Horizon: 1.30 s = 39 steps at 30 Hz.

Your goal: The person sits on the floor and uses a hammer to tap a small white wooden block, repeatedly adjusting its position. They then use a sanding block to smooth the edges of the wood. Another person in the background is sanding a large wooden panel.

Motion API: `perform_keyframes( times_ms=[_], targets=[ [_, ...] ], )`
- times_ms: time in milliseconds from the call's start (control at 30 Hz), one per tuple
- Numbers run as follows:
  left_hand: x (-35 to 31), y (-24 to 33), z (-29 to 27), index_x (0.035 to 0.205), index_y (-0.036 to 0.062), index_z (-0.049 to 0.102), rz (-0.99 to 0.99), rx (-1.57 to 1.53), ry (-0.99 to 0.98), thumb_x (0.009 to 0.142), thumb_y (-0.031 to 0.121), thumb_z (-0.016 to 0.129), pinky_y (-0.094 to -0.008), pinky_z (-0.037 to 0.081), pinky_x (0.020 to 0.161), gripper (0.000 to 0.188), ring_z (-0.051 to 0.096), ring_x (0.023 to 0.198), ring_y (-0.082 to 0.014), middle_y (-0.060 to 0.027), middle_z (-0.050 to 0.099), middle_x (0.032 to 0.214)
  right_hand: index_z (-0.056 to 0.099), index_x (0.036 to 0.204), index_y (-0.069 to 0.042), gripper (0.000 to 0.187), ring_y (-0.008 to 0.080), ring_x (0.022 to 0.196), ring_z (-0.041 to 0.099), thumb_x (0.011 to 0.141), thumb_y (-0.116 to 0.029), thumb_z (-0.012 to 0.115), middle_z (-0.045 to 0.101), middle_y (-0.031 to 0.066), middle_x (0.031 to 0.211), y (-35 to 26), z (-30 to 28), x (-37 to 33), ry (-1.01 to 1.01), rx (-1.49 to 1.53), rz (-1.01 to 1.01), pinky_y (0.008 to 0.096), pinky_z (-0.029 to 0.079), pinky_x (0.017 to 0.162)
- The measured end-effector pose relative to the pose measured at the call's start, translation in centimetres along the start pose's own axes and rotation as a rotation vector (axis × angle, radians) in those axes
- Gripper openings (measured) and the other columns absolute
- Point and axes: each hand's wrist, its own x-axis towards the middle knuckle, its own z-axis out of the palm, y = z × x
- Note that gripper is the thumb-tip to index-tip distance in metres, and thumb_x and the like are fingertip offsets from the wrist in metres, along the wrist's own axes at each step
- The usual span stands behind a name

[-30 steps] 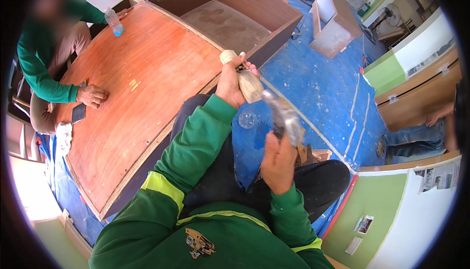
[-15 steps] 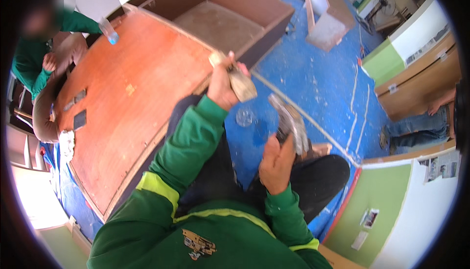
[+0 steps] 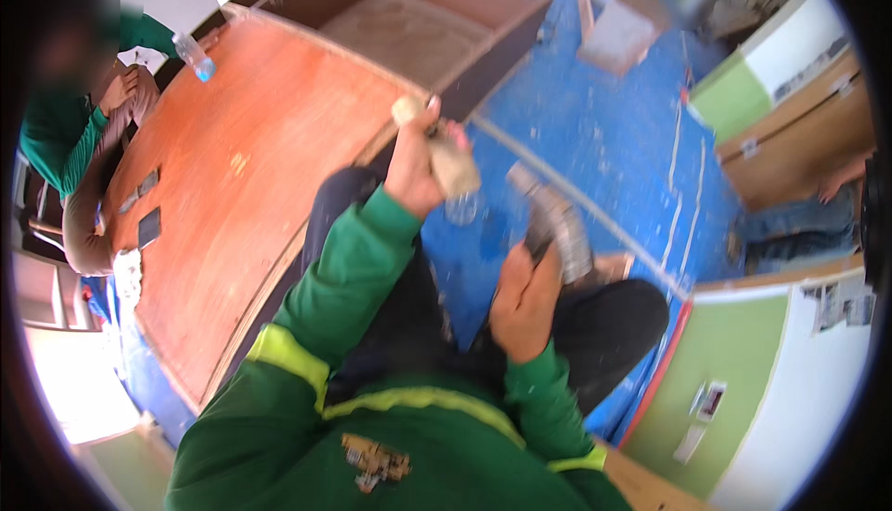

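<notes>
Since the earlier frame, the curved grey blade-like tool with a dark grip [image 3: 567, 237] has swung away from the pale wooden piece [image 3: 453, 169], and a gap now separates them. Over at the far left, the co-worker's hand [image 3: 118, 90] has lifted off the large reddish-brown wooden panel [image 3: 269, 125] and is near the knees, leaving a narrow flat scraper [image 3: 141, 191] and a dark rectangular pad [image 3: 150, 228] uncovered.

Both of the wearer's hands are apart. The left hand [image 3: 413, 172] is wrapped around the wooden piece, thick and blunt-ended, beside the panel's right edge; the right hand [image 3: 523, 311] is clamped on the tool's grip, above the right knee. Motion blurs the blade's surface.

Glossy and scuffed, the panel shows a pale smear near its middle. A clear plastic bottle with blue at one end [image 3: 193, 56] leans at its far left. Beyond the panel lies a brown open-topped box with a dusty bottom [image 3: 409, 35]. Wrinkled blue sheeting [image 3: 595, 121], speckled white, covers the floor to the right.
</notes>
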Motion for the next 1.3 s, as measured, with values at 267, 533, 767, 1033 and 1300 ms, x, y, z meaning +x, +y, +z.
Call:
perform_keyframes(
  times_ms=[267, 533, 767, 1033, 1300],
  targets=[
    [-1.9, -1.0, 2.5, 0.099, 0.0081, 0.060, 0.213, 0.319, -0.097, 0.101, 0.063, 0.063, -0.0349, 0.058, 0.066, 0.055, 0.062, 0.069, -0.0187, -0.0046, 0.060, 0.083, 0.057, 0.105, -0.004, 0.024, 0.0047, 0.054, 0.043, 0.111, -0.028, 0.059, 0.049, -0.0026, 0.068, 1.9, -0.6, 2.1, -0.129, 0.441, 0.513, 0.0265, 0.039, 0.048],
    [-2.6, -3.1, 2.0, 0.106, 0.0060, 0.060, 0.411, 0.704, -0.206, 0.104, 0.070, 0.051, -0.0322, 0.057, 0.069, 0.065, 0.063, 0.073, -0.0162, -0.0046, 0.060, 0.085, 0.054, 0.110, -0.005, 0.024, 0.0053, 0.052, 0.049, 0.105, -0.022, 0.070, 0.059, -0.0002, 0.073, -1.2, 2.2, 4.6, -0.181, 0.725, 0.840, 0.0239, 0.038, 0.045],
    [-1.8, -2.8, 1.6, 0.102, 0.0052, 0.061, 0.410, 0.576, -0.145, 0.102, 0.069, 0.054, -0.0323, 0.056, 0.061, 0.065, 0.065, 0.068, -0.0169, -0.0056, 0.062, 0.082, 0.053, 0.110, -0.008, 0.020, 0.0063, 0.052, 0.051, 0.103, -0.017, 0.070, 0.061, 0.0027, 0.074, -1.7, 4.2, 4.0, -0.144, 0.790, 0.802, 0.0225, 0.040, 0.044],
    [-1.5, 0.6, 1.8, 0.100, 0.0098, 0.058, 0.407, 0.303, -0.137, 0.100, 0.070, 0.059, -0.0325, 0.057, 0.064, 0.060, 0.061, 0.068, -0.0156, -0.0012, 0.057, 0.081, 0.055, 0.110, -0.007, 0.017, 0.0055, 0.052, 0.047, 0.105, -0.016, 0.068, 0.060, 0.0018, 0.076, 1.2, 0.1, 4.7, -0.011, 0.844, 0.803, 0.0228, 0.042, 0.046],
    [1.7, -12.0, -8.6, 0.112, 0.0038, 0.062, -0.330, -0.054, 0.044, 0.090, 0.078, 0.065, -0.0405, 0.061, 0.078, 0.077, 0.066, 0.083, -0.0221, -0.0046, 0.063, 0.090, 0.059, 0.122, -0.004, 0.024, 0.0044, 0.055, 0.048, 0.106, -0.020, 0.068, 0.064, 0.0049, 0.085, 3.9, -1.9, 4.5, 0.065, 0.913, 0.886, 0.0232, 0.042, 0.048]
  ],
)
